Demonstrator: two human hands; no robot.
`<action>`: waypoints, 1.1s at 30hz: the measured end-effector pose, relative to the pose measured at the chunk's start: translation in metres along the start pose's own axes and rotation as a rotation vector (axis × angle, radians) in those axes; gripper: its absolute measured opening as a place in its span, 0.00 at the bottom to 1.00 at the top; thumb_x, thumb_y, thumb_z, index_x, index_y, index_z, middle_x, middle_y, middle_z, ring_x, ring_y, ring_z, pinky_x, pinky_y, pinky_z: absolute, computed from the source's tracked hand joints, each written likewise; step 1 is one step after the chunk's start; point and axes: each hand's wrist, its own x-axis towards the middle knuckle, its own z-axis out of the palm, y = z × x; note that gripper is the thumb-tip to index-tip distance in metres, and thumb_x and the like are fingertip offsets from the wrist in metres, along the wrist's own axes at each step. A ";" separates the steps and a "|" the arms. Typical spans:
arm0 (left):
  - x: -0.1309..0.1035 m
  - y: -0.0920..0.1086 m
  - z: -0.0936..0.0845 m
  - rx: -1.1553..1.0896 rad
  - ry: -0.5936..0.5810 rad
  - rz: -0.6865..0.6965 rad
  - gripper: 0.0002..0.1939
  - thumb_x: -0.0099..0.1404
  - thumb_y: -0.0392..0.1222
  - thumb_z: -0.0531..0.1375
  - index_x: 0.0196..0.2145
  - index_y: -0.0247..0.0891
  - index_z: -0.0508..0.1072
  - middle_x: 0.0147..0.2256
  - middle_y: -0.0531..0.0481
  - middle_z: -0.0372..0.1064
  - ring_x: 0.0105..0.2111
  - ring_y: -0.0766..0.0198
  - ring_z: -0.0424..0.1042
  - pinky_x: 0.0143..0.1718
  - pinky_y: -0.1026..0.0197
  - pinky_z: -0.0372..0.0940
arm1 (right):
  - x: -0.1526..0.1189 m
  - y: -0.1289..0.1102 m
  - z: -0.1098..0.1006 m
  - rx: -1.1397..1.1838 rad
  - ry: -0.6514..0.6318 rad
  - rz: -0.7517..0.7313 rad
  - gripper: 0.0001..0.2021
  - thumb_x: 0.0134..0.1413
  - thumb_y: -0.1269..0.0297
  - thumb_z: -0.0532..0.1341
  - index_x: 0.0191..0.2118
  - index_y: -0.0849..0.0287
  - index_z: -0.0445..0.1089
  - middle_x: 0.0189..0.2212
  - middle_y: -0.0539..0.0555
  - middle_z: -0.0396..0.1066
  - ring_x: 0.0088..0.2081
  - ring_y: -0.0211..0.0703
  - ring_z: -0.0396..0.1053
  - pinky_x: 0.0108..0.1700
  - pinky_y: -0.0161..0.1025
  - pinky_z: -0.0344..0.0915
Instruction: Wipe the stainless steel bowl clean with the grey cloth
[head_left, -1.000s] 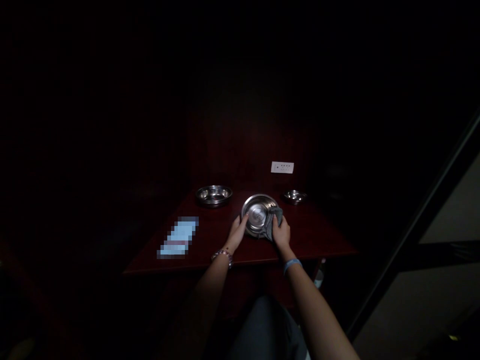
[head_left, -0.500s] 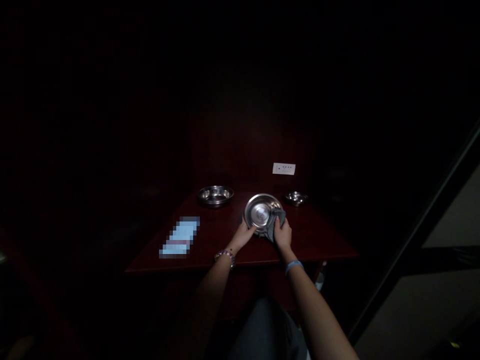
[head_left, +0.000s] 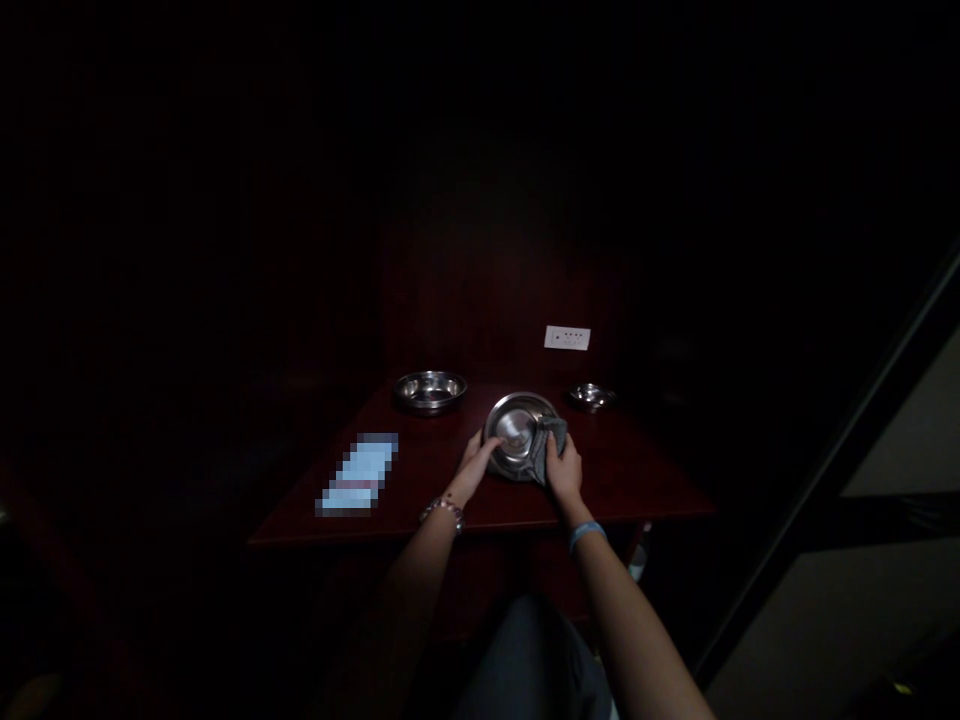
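A round stainless steel basin [head_left: 516, 428] is tilted toward me above the dark red table. My left hand [head_left: 472, 470] grips its left rim, the thumb lying over the inside edge and the fingers hidden behind. On the right side, my right hand [head_left: 564, 468] is closed on a grey cloth [head_left: 550, 445] that covers the basin's right rim. A larger steel basin [head_left: 430, 392] stands at the back left of the table, and a smaller steel bowl [head_left: 591, 397] at the back right.
The dark red table [head_left: 420, 505] meets a wall with a white socket panel [head_left: 568, 338]. A blurred-out bluish flat object [head_left: 358, 477] lies on the left of the table. Below the right edge a bottle [head_left: 639, 555] partly shows. The surroundings are very dark.
My left hand has shifted left and up along the basin's rim, its thumb now further over the inside. The basin has moved slightly left, while the cloth stays at its right side.
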 end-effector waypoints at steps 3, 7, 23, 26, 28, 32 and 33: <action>0.000 -0.004 0.002 -0.026 -0.029 -0.018 0.22 0.62 0.49 0.61 0.50 0.34 0.77 0.52 0.41 0.78 0.54 0.50 0.75 0.60 0.52 0.66 | 0.001 0.000 0.000 0.007 0.006 -0.004 0.20 0.68 0.53 0.53 0.54 0.58 0.73 0.44 0.61 0.80 0.46 0.52 0.77 0.46 0.39 0.69; 0.002 -0.012 0.005 -0.016 -0.015 -0.001 0.22 0.65 0.49 0.59 0.53 0.35 0.75 0.55 0.42 0.76 0.57 0.52 0.73 0.63 0.52 0.63 | 0.001 0.000 0.001 -0.011 -0.001 0.008 0.20 0.68 0.53 0.52 0.53 0.58 0.73 0.44 0.62 0.80 0.46 0.52 0.77 0.46 0.40 0.69; -0.001 -0.015 0.007 0.119 -0.150 0.142 0.39 0.59 0.50 0.67 0.65 0.38 0.61 0.61 0.39 0.68 0.63 0.50 0.67 0.68 0.48 0.56 | 0.004 0.006 0.006 0.022 0.066 0.034 0.19 0.68 0.54 0.51 0.50 0.61 0.73 0.42 0.65 0.80 0.45 0.55 0.79 0.44 0.41 0.70; 0.003 -0.018 0.005 0.139 -0.152 0.110 0.35 0.60 0.46 0.65 0.63 0.37 0.64 0.60 0.39 0.71 0.62 0.50 0.68 0.68 0.47 0.56 | 0.004 0.006 0.007 0.027 0.048 0.029 0.19 0.68 0.54 0.51 0.50 0.60 0.72 0.42 0.64 0.80 0.45 0.55 0.79 0.45 0.41 0.70; 0.005 -0.020 0.005 0.133 -0.137 0.088 0.32 0.59 0.43 0.64 0.61 0.37 0.67 0.59 0.39 0.71 0.61 0.51 0.68 0.68 0.47 0.56 | 0.004 0.007 0.008 0.031 0.028 0.024 0.18 0.68 0.55 0.52 0.50 0.60 0.72 0.42 0.64 0.80 0.45 0.54 0.79 0.45 0.41 0.70; 0.009 -0.020 0.005 0.035 -0.073 0.059 0.32 0.56 0.37 0.62 0.59 0.35 0.69 0.59 0.40 0.71 0.62 0.51 0.68 0.67 0.50 0.56 | 0.006 0.010 0.010 0.044 0.015 0.013 0.17 0.67 0.55 0.53 0.49 0.60 0.72 0.42 0.64 0.80 0.45 0.53 0.79 0.46 0.40 0.70; 0.009 -0.019 0.004 0.003 -0.058 0.052 0.32 0.55 0.37 0.62 0.59 0.35 0.69 0.59 0.40 0.72 0.61 0.51 0.69 0.67 0.50 0.57 | 0.006 0.011 0.010 0.047 0.010 0.009 0.17 0.67 0.55 0.53 0.49 0.60 0.72 0.43 0.63 0.80 0.45 0.53 0.79 0.46 0.40 0.70</action>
